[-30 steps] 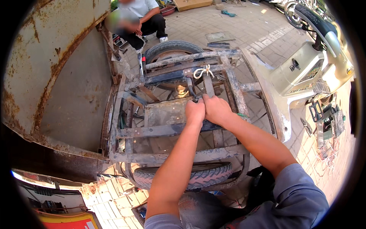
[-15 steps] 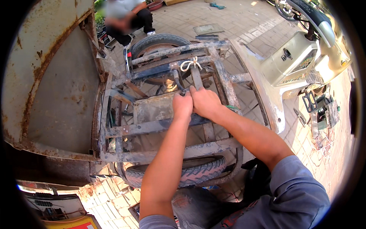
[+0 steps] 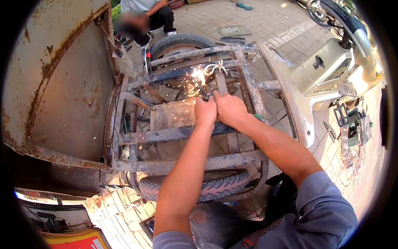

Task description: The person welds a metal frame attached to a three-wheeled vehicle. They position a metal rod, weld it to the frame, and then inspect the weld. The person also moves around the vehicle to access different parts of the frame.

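My left hand (image 3: 205,111) is closed around the handle of a dark, curved welding torch (image 3: 202,88). Bright sparks (image 3: 199,76) spray from its tip at a crossbar of a rusty metal vehicle frame (image 3: 166,135). Pressed against the left hand is my right hand (image 3: 230,108), also closed around the torch; its fingertips are mostly hidden. Just beyond the right hand, a flat metal bar (image 3: 222,84) runs up to the crossbar, where a pale cord (image 3: 214,67) is tied.
A large rusty metal panel (image 3: 70,79) rises at left. Tyres sit beyond (image 3: 182,40) and on the near side (image 3: 224,185) of the frame. The pale front body (image 3: 319,70) is at right, near pliers (image 3: 330,131) on the paving. Another person (image 3: 159,16) crouches at far left.
Sparks now fly from the torch tip, where none showed before. My view has turned slightly left; both hands keep their hold at the same spot on the frame.
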Demonstrator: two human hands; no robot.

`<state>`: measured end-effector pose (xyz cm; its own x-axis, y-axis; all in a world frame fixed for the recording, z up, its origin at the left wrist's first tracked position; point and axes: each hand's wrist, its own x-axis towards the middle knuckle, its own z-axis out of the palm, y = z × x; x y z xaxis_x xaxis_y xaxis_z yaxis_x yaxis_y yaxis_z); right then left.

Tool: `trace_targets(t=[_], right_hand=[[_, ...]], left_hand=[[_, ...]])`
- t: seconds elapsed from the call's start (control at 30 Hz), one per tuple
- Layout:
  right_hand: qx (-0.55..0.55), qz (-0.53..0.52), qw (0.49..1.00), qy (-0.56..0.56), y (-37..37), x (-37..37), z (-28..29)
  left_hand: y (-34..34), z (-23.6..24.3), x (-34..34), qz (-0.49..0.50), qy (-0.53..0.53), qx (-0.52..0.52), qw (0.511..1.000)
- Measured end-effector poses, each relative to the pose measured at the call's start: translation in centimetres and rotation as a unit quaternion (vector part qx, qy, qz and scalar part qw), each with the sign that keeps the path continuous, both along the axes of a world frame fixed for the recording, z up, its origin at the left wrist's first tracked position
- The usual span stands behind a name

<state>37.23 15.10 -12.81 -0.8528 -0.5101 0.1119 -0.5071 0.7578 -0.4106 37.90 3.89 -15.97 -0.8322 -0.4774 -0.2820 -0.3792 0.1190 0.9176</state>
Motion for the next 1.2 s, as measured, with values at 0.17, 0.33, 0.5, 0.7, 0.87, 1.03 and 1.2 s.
trace_targets(t=[0.17, 0.33, 0.5, 0.7, 0.87, 1.03, 1.2], right_hand=[[-0.012, 0.002, 0.999, 0.040, 0.2, 0.0, -0.5], [-0.002, 0.000, 1.000, 0.002, 0.2, 0.1, 0.1], [-0.033, -0.030, 0.998, -0.035, 0.3, 0.7, 1.0], [-0.043, -0.002, 0.996, -0.084, 0.1, 0.5, 1.5], [-0.055, -0.012, 0.998, -0.030, 0.3, 0.5, 0.5], [-0.048, -0.009, 0.999, -0.023, 0.1, 0.5, 0.7], [-0.043, -0.008, 0.999, -0.025, 0.2, 0.5, 0.9]], left_hand=[[0.3, 0.1, -0.1, 0.017, -0.030, -0.032, 0.999], [0.4, 0.5, -0.1, 0.032, -0.024, -0.027, 0.999], [0.6, 0.5, 0.2, 0.043, 0.038, -0.014, 0.998], [-1.1, -0.7, -0.1, 0.026, 0.026, -0.044, 0.998], [-0.2, 1.4, 0.3, 0.020, 0.118, -0.281, 0.952], [-1.1, 1.8, -0.1, -0.099, 0.196, -0.435, 0.873], [-1.1, 1.8, -0.5, -0.147, 0.199, -0.458, 0.854]])
